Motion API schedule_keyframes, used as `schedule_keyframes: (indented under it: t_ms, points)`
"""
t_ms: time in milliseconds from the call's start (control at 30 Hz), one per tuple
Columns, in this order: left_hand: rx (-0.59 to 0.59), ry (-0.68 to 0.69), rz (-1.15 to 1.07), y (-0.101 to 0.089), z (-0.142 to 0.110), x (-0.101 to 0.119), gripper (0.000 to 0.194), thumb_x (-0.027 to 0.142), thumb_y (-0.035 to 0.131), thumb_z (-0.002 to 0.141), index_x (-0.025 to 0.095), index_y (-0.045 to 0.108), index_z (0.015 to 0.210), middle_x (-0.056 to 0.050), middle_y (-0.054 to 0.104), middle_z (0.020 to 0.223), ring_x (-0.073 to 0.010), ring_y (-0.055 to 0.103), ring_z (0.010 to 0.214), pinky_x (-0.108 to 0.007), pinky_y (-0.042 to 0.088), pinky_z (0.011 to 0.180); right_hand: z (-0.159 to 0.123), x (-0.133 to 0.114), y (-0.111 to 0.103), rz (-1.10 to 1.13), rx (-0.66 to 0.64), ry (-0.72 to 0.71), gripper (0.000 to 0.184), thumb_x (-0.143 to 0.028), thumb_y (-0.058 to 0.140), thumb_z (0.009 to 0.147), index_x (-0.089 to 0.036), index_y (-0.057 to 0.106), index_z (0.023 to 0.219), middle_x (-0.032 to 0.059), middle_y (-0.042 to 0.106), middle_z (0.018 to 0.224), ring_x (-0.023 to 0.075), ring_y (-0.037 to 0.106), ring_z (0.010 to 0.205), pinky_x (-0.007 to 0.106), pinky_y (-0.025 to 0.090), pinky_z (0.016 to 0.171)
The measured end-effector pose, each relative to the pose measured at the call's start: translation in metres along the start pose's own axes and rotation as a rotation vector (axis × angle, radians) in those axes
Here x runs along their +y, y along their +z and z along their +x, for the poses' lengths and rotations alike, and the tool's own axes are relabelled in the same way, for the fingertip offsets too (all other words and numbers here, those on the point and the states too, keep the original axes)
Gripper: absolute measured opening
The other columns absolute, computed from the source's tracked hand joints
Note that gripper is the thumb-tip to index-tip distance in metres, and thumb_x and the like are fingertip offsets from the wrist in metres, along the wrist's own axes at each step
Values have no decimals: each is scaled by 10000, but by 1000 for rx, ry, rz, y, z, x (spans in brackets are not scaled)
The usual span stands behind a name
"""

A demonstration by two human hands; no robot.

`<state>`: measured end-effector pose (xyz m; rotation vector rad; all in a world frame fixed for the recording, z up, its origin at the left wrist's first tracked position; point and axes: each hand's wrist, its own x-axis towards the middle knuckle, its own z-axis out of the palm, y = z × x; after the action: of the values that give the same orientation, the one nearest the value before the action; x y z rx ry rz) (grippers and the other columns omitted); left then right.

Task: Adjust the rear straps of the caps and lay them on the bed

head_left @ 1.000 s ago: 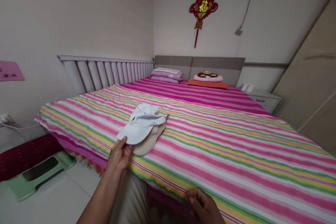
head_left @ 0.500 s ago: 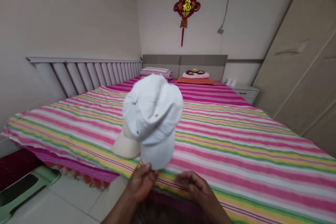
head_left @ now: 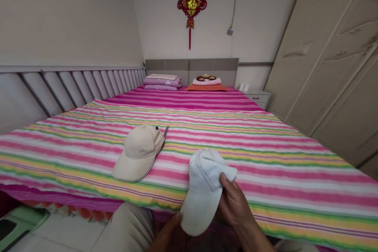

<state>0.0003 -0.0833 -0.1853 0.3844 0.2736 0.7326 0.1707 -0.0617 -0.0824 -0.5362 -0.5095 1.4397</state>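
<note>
A white baseball cap (head_left: 203, 177) is held between my two hands just over the bed's near edge, its brim pointing down toward me. My right hand (head_left: 236, 201) pinches the cap's right side, thumb on the outside of the crown. At the brim's left edge, my left hand (head_left: 171, 230) grips with the thumb on top; its other fingers are hidden beneath. A beige baseball cap (head_left: 140, 151) with a small logo rests on the striped sheet to the left, brim toward me, with its strap sticking up behind.
The bed (head_left: 280, 165) has a striped cover, with folded purple bedding (head_left: 163, 82) and a pink pillow (head_left: 206, 81) at the headboard (head_left: 212, 69). A railing (head_left: 97, 82) lines the left side. A green stool (head_left: 26, 220) stands at lower left, a nightstand (head_left: 256, 97) and wardrobe (head_left: 319, 67) at right.
The white cap has come down and to the right, closer to me, uncovering the beige cap. My right hand, free before, now grips its side. My view has shifted slightly right.
</note>
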Motion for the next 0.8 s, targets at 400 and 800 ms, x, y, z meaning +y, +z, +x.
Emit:
schedule_keyframes:
  t_ms: [400, 800]
  points:
    - [-23, -115, -1, 0, 43, 34, 393, 450, 543, 714, 121, 684, 876, -114, 700, 891, -284, 500, 1103, -411, 266, 992, -17, -8, -9, -37, -75, 206, 198, -227, 764, 531, -182, 685, 708, 56, 716, 676, 300, 654, 801, 458, 444, 828]
    - [-154, 55, 78, 21, 46, 89, 329, 365, 633, 679, 133, 686, 906, -75, 711, 878, -254, 556, 1045, -363, 245, 1021, -13, -12, -12, -128, -98, 178, 286, -223, 683, 676, -169, 640, 954, 72, 717, 795, 259, 659, 771, 420, 466, 783]
